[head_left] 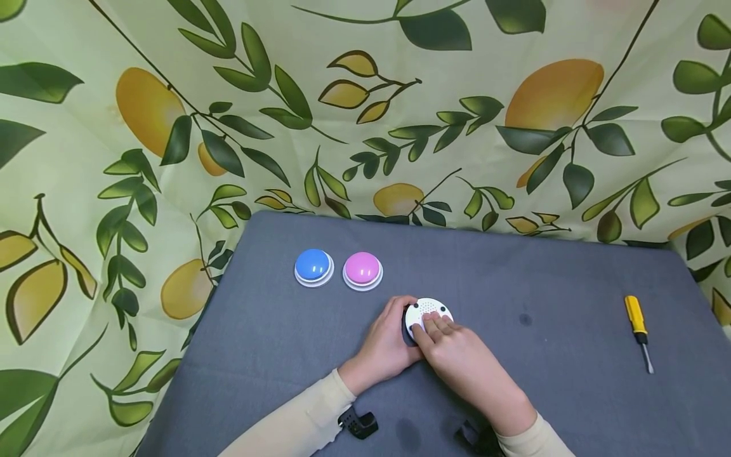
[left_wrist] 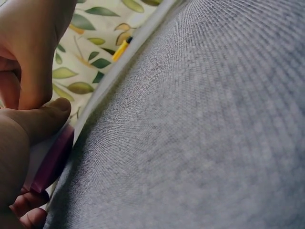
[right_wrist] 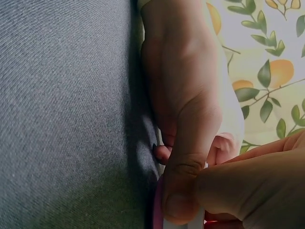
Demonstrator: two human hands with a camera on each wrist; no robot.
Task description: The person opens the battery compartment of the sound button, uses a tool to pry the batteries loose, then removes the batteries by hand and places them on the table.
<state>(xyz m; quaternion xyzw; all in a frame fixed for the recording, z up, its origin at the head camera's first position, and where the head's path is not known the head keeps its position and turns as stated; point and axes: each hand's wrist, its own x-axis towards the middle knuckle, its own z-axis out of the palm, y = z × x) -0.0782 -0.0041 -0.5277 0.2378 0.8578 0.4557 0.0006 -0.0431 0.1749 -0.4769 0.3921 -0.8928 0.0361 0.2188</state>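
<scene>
Over the table, a round button with a white underside (head_left: pixel 425 307) is turned bottom up; small holes and dark dots show on that face. My left hand (head_left: pixel 384 343) grips it by the side, its thumb lying on the white base. In the left wrist view, a purple edge (left_wrist: pixel 53 160) of the button shows below the thumb. The right hand (head_left: pixel 465 362) reaches in from the other side, its fingertips on the white underside and covering part of it. Purple also shows at the button's rim (right_wrist: pixel 157 205) in the right wrist view, beside the left thumb.
A blue push button (head_left: pixel 312 264) and a pink push button (head_left: pixel 362 269) stand dome up beyond the left hand. On the right lies a yellow-handled screwdriver (head_left: pixel 635 317). Grey cloth covers the table (head_left: pixel 542 279); a leaf-patterned curtain (head_left: pixel 354 146) hangs behind.
</scene>
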